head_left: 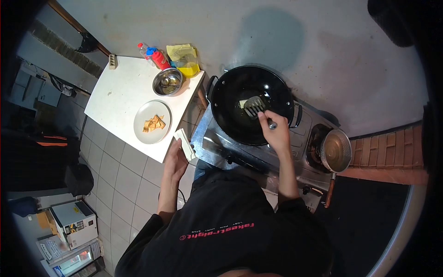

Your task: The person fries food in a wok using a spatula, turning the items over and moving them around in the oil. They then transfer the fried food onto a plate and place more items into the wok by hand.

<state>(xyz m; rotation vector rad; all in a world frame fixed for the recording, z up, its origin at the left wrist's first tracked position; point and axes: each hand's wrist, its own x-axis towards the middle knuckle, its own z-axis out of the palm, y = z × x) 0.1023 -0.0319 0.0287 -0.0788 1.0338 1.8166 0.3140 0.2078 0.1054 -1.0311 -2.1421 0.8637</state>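
Observation:
My right hand point(277, 133) is closed around the handle of a slotted spatula point(254, 106). The spatula's head is down inside a large black wok point(226, 122) on the stove, right at a small pale flat piece point(242, 104) lying in shiny oil. My left hand point(174, 161) grips a pale, flat, rectangular slab point(184, 145) with layered-looking edges, held upright between the table corner and the stove; what it is made of I cannot tell. Close by that hand, a white plate point(138, 124) on the table carries several golden-brown fried pieces point(154, 123).
On the white table point(117, 92) stand a steel bowl point(159, 87), a red bottle point(160, 60) and a bag of yellow oil point(189, 69). A saucepan point(336, 150) sits on the stove's point(217, 143) right burner, its wooden handle point(330, 191) sticking out toward me.

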